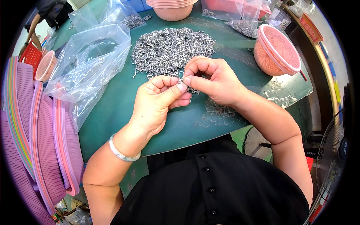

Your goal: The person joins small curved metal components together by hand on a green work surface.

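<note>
Over the near edge of a heap of small silvery curved metal pieces [170, 48], both of my hands meet. A small curved metal piece [181, 74], like a hook or an open ring, shows between the fingertips. My left hand [159, 97] is closed, pinching it between thumb and forefinger from the left. From the right, the thumb and forefinger of my right hand [215, 79] pinch at the same piece. Its lower part is hidden by my fingers, and I cannot tell whether more than one piece is held.
The heap lies on a green table [112, 129]. A clear plastic bag [93, 62] sprawls to its left, beside stacked purple baskets [47, 142]. Pink baskets [275, 50] stand at the right and a pink stack [170, 12] behind. A fan [330, 150] is at the lower right.
</note>
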`<control>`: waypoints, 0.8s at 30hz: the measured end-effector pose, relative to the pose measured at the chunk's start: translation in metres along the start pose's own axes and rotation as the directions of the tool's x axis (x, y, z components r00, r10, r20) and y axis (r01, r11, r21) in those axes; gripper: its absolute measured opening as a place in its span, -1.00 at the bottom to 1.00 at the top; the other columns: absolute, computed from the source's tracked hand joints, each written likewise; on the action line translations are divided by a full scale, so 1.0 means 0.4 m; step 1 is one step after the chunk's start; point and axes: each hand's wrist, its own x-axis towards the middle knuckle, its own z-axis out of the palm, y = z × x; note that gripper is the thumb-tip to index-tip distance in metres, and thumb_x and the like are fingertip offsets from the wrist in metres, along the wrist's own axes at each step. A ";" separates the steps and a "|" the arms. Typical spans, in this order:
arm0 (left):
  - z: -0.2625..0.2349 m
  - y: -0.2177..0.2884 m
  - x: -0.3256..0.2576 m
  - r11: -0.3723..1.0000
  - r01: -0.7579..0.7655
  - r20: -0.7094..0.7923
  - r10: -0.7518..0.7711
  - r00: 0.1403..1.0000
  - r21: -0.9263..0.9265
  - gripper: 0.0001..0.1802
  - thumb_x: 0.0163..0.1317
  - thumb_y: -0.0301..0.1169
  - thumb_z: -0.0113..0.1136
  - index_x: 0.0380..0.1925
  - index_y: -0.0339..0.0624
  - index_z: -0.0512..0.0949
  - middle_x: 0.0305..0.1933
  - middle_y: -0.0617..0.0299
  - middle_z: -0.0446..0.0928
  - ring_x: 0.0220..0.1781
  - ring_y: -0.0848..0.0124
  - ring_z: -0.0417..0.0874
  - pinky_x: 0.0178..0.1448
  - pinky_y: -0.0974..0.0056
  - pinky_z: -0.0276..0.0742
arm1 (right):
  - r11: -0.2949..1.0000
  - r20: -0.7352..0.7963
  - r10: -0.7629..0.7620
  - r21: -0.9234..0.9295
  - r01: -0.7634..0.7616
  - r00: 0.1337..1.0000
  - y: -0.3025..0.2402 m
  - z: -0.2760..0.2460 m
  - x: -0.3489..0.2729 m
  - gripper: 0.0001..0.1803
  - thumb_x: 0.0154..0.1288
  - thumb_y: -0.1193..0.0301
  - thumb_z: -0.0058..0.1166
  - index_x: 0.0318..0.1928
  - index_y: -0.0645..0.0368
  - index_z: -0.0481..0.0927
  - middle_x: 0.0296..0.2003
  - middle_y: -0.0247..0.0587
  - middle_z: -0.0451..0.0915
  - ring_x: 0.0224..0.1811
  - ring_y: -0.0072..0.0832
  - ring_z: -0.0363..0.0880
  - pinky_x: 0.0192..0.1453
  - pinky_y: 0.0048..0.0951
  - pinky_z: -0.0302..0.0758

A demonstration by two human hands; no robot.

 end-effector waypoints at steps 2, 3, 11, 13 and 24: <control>0.001 0.000 0.000 1.000 0.000 -0.001 0.000 1.000 0.001 -0.87 0.12 -0.56 0.17 -0.32 -0.31 0.47 -0.36 0.17 0.54 -0.37 0.38 0.64 -0.26 0.35 0.63 | 1.000 -0.001 0.002 0.003 -0.002 1.000 -0.001 0.000 0.000 -0.90 0.12 0.49 0.09 -0.45 0.28 0.53 -0.43 -0.38 0.49 -0.40 -0.69 0.42 -0.29 -0.62 0.40; 0.000 -0.001 0.000 1.000 -0.001 -0.003 0.001 1.000 0.001 -0.88 0.13 -0.56 0.17 -0.32 -0.31 0.47 -0.35 0.16 0.54 -0.37 0.38 0.63 -0.26 0.34 0.63 | 1.000 0.000 0.008 0.000 -0.008 1.000 -0.002 0.000 -0.001 -0.90 0.12 0.49 0.09 -0.45 0.28 0.53 -0.43 -0.38 0.49 -0.40 -0.69 0.41 -0.29 -0.62 0.40; -0.001 -0.001 0.002 1.000 -0.010 0.009 0.010 1.000 0.012 -0.87 0.13 -0.56 0.17 -0.32 -0.30 0.47 -0.36 0.17 0.54 -0.36 0.39 0.63 -0.24 0.35 0.62 | 1.000 0.017 0.008 0.022 -0.008 1.000 0.003 -0.002 0.000 -0.91 0.14 0.49 0.08 -0.42 0.27 0.52 -0.43 -0.39 0.49 -0.39 -0.71 0.41 -0.29 -0.63 0.40; -0.007 -0.006 0.004 0.999 -0.053 0.019 0.053 0.998 0.012 -0.88 0.13 -0.57 0.16 -0.31 -0.30 0.47 -0.36 0.17 0.54 -0.35 0.40 0.62 -0.22 0.35 0.61 | 0.988 0.026 0.110 0.108 -0.112 0.994 -0.003 -0.002 0.001 -0.92 0.16 0.49 0.06 -0.38 0.26 0.51 -0.43 -0.41 0.49 -0.39 -0.72 0.41 -0.28 -0.64 0.40; -0.001 -0.018 0.003 0.928 -0.304 0.046 0.301 0.952 0.214 -0.85 0.12 -0.63 0.14 -0.29 -0.35 0.45 -0.35 0.19 0.53 -0.36 0.50 0.57 -0.22 0.42 0.56 | 0.993 0.087 0.031 0.115 -0.041 0.996 0.003 -0.013 0.000 -0.95 0.20 0.53 0.01 -0.36 0.27 0.47 -0.36 -0.40 0.43 -0.29 -0.69 0.35 -0.17 -0.62 0.33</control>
